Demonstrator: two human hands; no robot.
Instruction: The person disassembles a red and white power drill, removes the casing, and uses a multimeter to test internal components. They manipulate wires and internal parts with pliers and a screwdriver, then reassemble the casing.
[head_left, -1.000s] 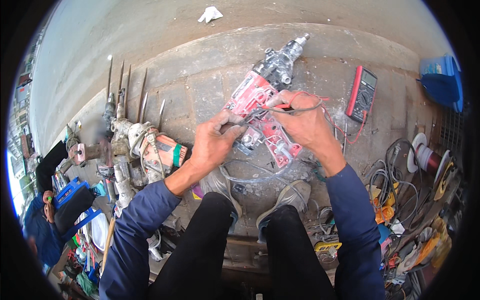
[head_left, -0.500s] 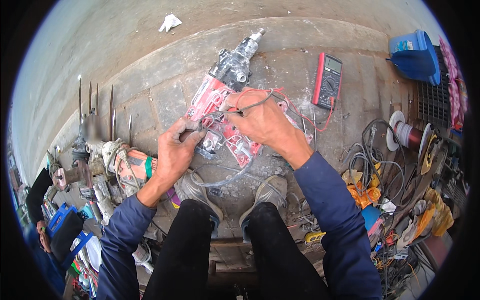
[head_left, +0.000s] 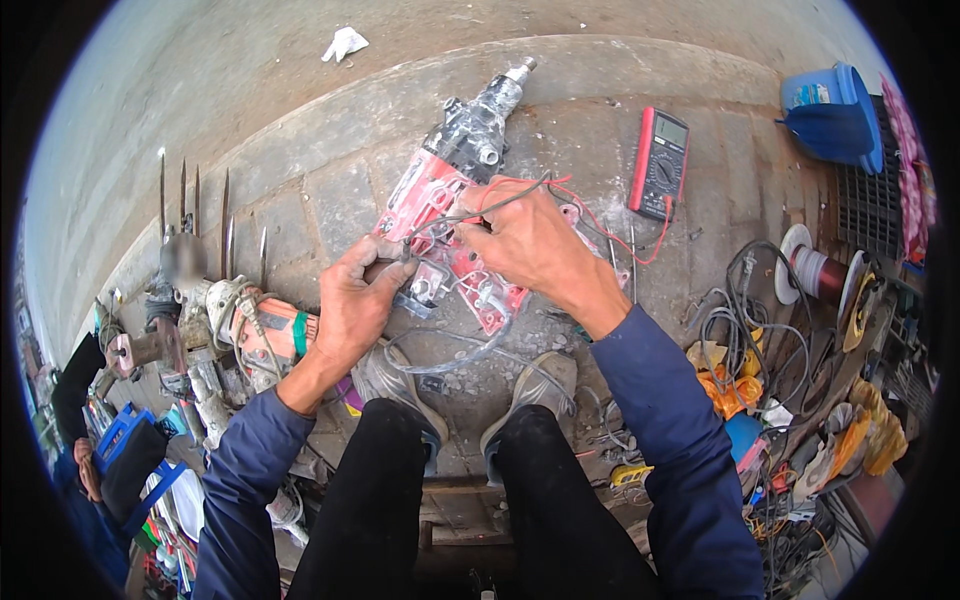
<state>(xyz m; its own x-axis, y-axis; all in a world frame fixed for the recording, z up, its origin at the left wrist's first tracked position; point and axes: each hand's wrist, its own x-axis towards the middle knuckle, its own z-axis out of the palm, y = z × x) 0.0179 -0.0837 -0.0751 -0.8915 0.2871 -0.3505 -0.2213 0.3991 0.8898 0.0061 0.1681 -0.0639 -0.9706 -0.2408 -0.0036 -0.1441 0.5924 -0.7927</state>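
Observation:
A power drill with an opened red housing and a dusty black gear head lies on the ground ahead of my feet. Beside its handle end, my left hand is closed, thumb and forefinger pinching a small dark part that wires run to. My right hand hovers over the housing, fingers curled around a thin dark wire; its fingertips are partly hidden. A red test lead runs from the red and black multimeter toward the right hand. A grey cable loops below the drill.
To the left lies another dusty power tool with an orange body, near upright metal rods. At right are a wire spool, coiled black cable and a blue bucket. Another person's hand shows at far left.
Both hands stay at nearly the same spots over the drill, the right fingers shifting slightly along the wire. The whole view has moved a little.

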